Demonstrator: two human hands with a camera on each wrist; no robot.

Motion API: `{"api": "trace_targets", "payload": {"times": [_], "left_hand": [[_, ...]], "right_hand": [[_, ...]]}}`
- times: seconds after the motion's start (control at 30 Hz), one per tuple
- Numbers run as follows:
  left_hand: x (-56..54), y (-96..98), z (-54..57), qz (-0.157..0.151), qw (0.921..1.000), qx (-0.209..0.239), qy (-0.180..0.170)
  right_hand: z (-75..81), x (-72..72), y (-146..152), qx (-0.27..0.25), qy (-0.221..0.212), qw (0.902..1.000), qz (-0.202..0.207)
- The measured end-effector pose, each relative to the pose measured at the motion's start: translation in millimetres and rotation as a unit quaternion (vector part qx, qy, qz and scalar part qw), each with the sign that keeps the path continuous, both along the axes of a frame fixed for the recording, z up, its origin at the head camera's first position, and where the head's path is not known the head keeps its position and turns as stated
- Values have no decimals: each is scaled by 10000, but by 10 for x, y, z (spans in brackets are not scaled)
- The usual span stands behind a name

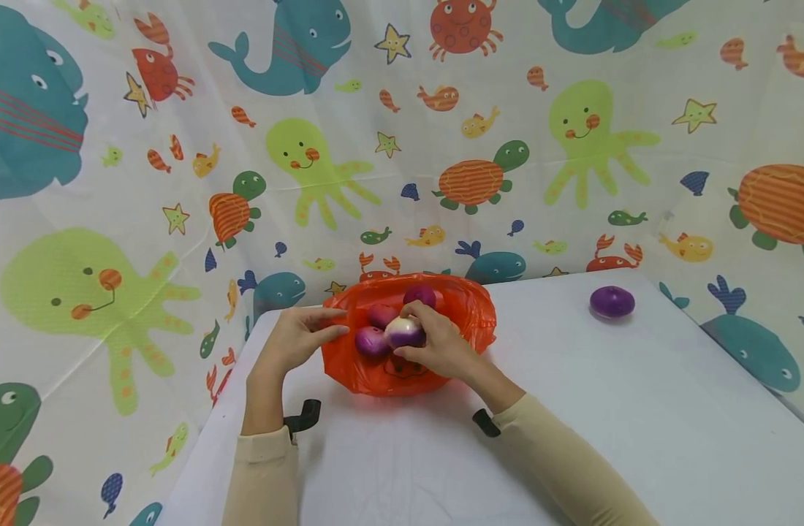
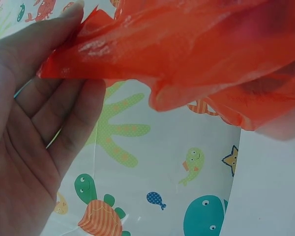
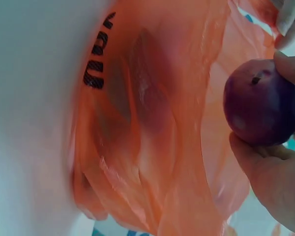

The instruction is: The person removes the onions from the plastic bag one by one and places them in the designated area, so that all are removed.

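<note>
My right hand (image 1: 438,343) grips a round purple-and-white onion (image 1: 404,333) over the opening of a red plastic bag (image 1: 349,380). In the right wrist view the onion (image 3: 260,105) shows its purple side and a small dark stem end, with thumb and fingers round it. Inside the bag lie several purple onions, one of them an onion (image 1: 372,342) left of the held one. My left hand (image 1: 297,336) is at the bag's left rim, thumb and fingers apart. In the left wrist view a corner of the bag (image 2: 113,54) lies across the fingers.
Another purple onion (image 1: 612,302) sits alone on the white table (image 1: 573,387) at the back right. A curtain (image 1: 402,109) printed with sea animals hangs behind the table and along its sides. Dark print marks the bag's front.
</note>
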State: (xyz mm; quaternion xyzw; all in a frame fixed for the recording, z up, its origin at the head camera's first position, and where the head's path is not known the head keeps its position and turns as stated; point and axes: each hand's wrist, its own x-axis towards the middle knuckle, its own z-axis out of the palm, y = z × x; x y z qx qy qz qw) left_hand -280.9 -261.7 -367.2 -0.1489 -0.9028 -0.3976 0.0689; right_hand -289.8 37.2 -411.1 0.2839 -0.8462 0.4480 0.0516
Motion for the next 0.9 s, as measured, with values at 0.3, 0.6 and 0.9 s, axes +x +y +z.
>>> {"api": "trace_targets", "payload": {"times": [0.3, 0.6, 0.9], "left_hand": [[-4, -8, -6, -39, 10000, 27, -26], [-1, -6, 10, -85, 9999, 48, -22], [11, -4, 20, -94, 9999, 54, 20]], "right_hand": [[50, -94, 154, -192, 339, 9992, -67], [151, -134, 383, -696, 449, 9958, -394], [236, -183, 541, -770, 817, 9914, -670]]}}
